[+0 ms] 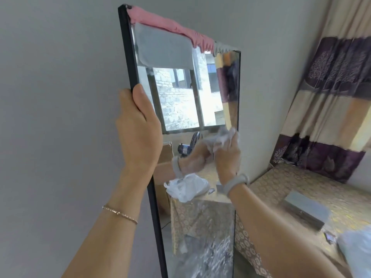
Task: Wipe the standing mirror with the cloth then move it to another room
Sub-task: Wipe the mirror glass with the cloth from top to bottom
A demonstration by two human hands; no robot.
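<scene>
Mirror (180, 101) stood against the grey wall (56, 97), its black left edge gripped by the left hand (138, 133), a white cloth (224, 137), blurred, seemingly bunched in the right hand (227, 155) and pressed to the glass near the right edge, pink fabric (170, 27) draped over the top

Grey wall (50, 97) behind. Patterned curtain (331, 93) in purple, cream and orange bands at right. Below it, surface under gold floral cover (291, 189), grey flat box (306, 210) lying on top. Pink fabric (170, 27) draped along upper edge. Blurred white item (357, 251) at bottom right.
</scene>
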